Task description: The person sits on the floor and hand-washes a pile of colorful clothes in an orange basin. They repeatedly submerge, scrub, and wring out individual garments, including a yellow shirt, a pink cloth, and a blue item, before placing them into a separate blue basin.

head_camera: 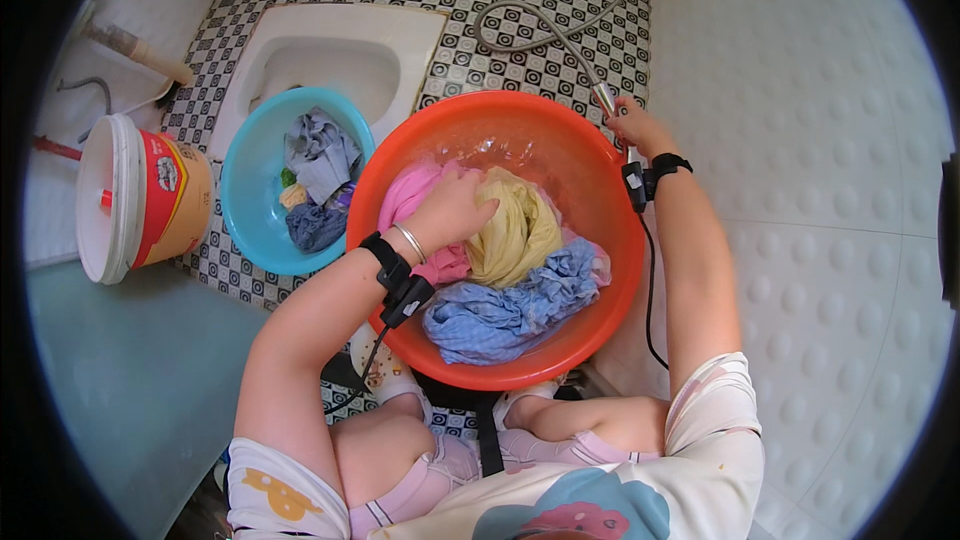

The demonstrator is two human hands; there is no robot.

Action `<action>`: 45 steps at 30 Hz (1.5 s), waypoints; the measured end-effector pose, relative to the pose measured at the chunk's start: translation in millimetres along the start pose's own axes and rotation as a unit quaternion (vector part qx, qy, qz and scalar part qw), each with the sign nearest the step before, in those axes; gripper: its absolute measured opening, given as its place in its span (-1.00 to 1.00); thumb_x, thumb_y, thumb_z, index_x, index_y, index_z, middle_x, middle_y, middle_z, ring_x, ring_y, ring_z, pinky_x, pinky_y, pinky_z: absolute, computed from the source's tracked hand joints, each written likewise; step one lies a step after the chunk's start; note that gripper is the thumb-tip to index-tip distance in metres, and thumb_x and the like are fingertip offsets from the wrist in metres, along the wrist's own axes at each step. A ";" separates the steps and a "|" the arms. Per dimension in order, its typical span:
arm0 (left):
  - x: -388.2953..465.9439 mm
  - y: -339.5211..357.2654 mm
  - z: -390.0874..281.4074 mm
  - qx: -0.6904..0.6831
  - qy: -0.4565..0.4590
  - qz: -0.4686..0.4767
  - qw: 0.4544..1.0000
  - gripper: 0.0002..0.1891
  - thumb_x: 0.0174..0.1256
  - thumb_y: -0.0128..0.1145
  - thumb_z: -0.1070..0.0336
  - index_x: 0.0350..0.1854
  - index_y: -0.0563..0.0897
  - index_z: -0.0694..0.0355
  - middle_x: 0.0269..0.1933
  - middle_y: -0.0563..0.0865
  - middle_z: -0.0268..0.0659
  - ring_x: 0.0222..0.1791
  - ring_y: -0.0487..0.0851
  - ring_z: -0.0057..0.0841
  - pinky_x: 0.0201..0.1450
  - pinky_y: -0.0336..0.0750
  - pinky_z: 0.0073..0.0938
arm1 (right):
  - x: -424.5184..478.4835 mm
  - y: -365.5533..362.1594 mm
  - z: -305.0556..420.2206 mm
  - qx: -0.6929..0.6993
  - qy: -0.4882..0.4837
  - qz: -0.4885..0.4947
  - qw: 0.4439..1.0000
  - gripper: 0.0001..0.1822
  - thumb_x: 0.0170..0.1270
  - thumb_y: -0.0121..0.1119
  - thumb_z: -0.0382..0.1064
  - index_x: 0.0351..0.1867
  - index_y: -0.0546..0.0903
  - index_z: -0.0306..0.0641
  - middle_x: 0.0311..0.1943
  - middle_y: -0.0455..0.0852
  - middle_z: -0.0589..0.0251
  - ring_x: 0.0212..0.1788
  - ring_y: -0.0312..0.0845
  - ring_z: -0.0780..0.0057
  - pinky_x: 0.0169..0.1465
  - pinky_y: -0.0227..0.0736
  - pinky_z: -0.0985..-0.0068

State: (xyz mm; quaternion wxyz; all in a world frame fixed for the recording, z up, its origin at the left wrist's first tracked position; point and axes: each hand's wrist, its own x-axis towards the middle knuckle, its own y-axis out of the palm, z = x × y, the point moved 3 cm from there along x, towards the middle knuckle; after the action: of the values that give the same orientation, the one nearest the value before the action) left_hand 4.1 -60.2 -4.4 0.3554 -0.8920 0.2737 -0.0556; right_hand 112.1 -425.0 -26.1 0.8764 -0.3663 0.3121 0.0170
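An orange-red plastic basin [600,322] stands before me, with water rippling near its far side. Inside lie wet cloths: a pink cloth [409,191], a yellow cloth [517,232] in a heap and a blue patterned cloth [495,319] nearest me. My left hand [450,214] rests on the pink cloth beside the yellow one, its thumb apart from the fingers. At the basin's right rim, my right hand [637,127] holds the metal end fitting [603,99] of a flexible shower hose [551,26]. The part below the fitting is mostly hidden.
A turquoise basin [251,240] with several cloths sits left, overlapping a white squat toilet [330,22]. Farther left is a lidded bucket [169,195]. A white tiled wall [810,165] rises close on the right. Black cables run from both wrist straps.
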 end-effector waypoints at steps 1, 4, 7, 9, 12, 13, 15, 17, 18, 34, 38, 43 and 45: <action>2.1 4.5 -2.8 0.010 0.016 0.021 1.000 -0.49 0.26 0.20 0.09 0.17 0.56 0.33 0.08 0.59 0.22 0.22 0.45 0.15 0.30 0.39 -0.08 | 8.1 4.0 -13.7 0.024 0.023 0.030 0.999 -0.57 0.28 0.22 -0.10 0.14 0.43 -0.09 -0.39 0.56 0.30 -0.36 0.45 0.47 -0.23 0.41 0.35; 8.3 -9.1 -45.5 0.049 -0.016 0.166 0.985 -0.43 0.20 0.26 0.10 0.24 0.53 0.26 0.17 0.49 0.27 0.29 0.38 0.21 0.36 0.36 -0.10 | 5.7 15.6 -24.2 0.056 0.084 0.104 0.989 -0.66 0.40 0.06 0.01 0.08 0.47 -0.05 -0.31 0.58 0.36 -0.26 0.49 0.50 -0.12 0.41 0.38; -5.3 17.7 -30.3 0.074 -0.007 0.168 0.983 -0.35 0.10 0.34 0.14 0.29 0.49 0.20 0.28 0.36 0.27 0.30 0.37 0.24 0.35 0.37 -0.09 | 1.9 21.4 -19.9 0.103 0.074 0.126 0.984 -0.59 0.42 -0.01 0.11 0.09 0.49 -0.08 -0.18 0.66 0.30 -0.19 0.54 0.46 -0.06 0.44 0.39; -12.2 39.8 -12.7 0.091 0.021 0.120 0.988 -0.33 0.07 0.33 0.21 0.31 0.46 0.15 0.32 0.29 0.28 0.26 0.39 0.27 0.31 0.39 -0.06 | -2.6 27.9 -11.0 0.128 0.056 0.138 0.981 -0.55 0.44 -0.04 0.15 0.13 0.50 -0.09 -0.10 0.68 0.26 -0.14 0.57 0.43 -0.03 0.45 0.39; -9.9 52.3 -6.2 0.105 0.026 0.106 0.988 -0.32 0.05 0.27 0.36 0.33 0.41 0.10 0.32 0.26 0.27 0.20 0.44 0.29 0.26 0.43 -0.05 | -2.4 30.9 -7.4 0.130 0.031 0.107 0.985 -0.55 0.41 0.01 0.14 0.07 0.53 -0.13 -0.23 0.66 0.28 -0.25 0.53 0.41 -0.15 0.44 0.42; -1.5 54.6 -5.3 0.092 0.005 0.132 0.987 -0.29 0.04 0.27 0.39 0.35 0.39 0.11 0.31 0.27 0.25 0.21 0.44 0.26 0.28 0.42 -0.09 | -0.6 28.9 -8.2 0.124 0.023 0.088 0.988 -0.56 0.39 0.04 0.13 0.03 0.55 -0.15 -0.31 0.63 0.31 -0.32 0.51 0.42 -0.22 0.43 0.43; 6.1 57.1 -1.7 0.054 -0.008 0.132 0.990 -0.30 0.02 0.24 0.47 0.33 0.39 0.12 0.29 0.31 0.21 0.20 0.46 0.19 0.28 0.43 -0.14 | 3.9 20.7 3.6 0.022 -0.076 -0.047 0.996 -0.58 0.38 0.08 0.08 0.01 0.58 -0.20 -0.26 0.69 0.18 -0.25 0.59 0.32 -0.17 0.47 0.38; 8.1 58.0 4.5 0.004 0.010 0.080 0.997 -0.36 0.02 0.17 0.56 0.27 0.45 0.15 0.25 0.36 0.16 0.16 0.49 0.13 0.23 0.46 -0.16 | -1.9 16.8 15.0 -0.026 -0.154 -0.125 0.980 -0.62 0.37 0.11 0.01 -0.03 0.60 -0.26 -0.23 0.72 0.06 -0.19 0.65 0.23 -0.13 0.51 0.34; 7.6 51.1 6.0 0.016 -0.002 0.087 0.996 -0.39 0.01 0.15 0.58 0.24 0.47 0.16 0.22 0.39 0.13 0.15 0.50 0.10 0.21 0.46 -0.16 | -18.2 22.6 38.8 -0.021 -0.186 -0.129 0.974 -0.64 0.36 0.12 -0.03 -0.06 0.61 -0.28 -0.22 0.73 0.01 -0.18 0.66 0.20 -0.11 0.52 0.33; -11.2 6.3 -2.9 0.300 0.024 0.152 0.941 -0.05 0.03 0.37 -0.06 0.54 0.22 -0.17 0.51 0.16 0.12 0.26 0.44 0.14 0.28 0.40 0.06 | -150.3 175.5 24.9 -0.393 -0.256 0.272 0.840 -0.32 0.12 0.29 -0.02 0.32 0.47 -0.03 -0.09 0.72 -0.21 -0.01 0.65 -0.09 0.10 0.52 0.18; 3.4 10.1 12.2 0.292 -0.008 0.235 0.927 -0.03 0.02 0.38 0.03 0.55 0.17 -0.17 0.49 0.21 0.07 0.30 0.42 0.20 0.22 0.45 0.10 | -132.4 172.0 21.9 -0.423 -0.223 0.227 0.849 -0.43 0.19 0.25 -0.14 0.27 0.47 -0.08 0.01 0.68 -0.15 0.06 0.62 -0.07 0.10 0.51 0.14; 20.2 21.9 80.4 0.215 -0.004 0.094 0.972 -0.42 0.16 0.24 0.26 0.31 0.51 0.07 0.09 0.66 0.07 0.11 0.62 -0.03 0.11 0.54 -0.03 | -158.0 155.9 57.3 -0.417 -0.235 0.083 0.874 -0.47 0.13 0.32 -0.16 0.17 0.51 -0.09 0.08 0.59 -0.09 0.10 0.58 -0.10 0.07 0.53 0.14; 27.5 -4.7 60.4 0.114 -0.108 0.104 0.982 -0.50 0.19 0.20 0.30 0.24 0.55 0.14 0.02 0.69 0.09 0.04 0.65 -0.01 0.08 0.56 -0.08 | -183.6 153.7 68.4 -0.381 -0.272 0.098 0.878 -0.45 0.11 0.35 -0.15 0.19 0.51 -0.07 0.11 0.56 -0.06 0.11 0.56 -0.12 0.08 0.54 0.13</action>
State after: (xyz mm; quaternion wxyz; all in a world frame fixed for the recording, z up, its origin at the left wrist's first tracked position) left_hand 47.2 -35.4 -48.7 0.4862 -0.8131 0.3165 0.0475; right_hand -38.8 -231.5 16.3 0.7132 -0.6204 0.0648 0.3198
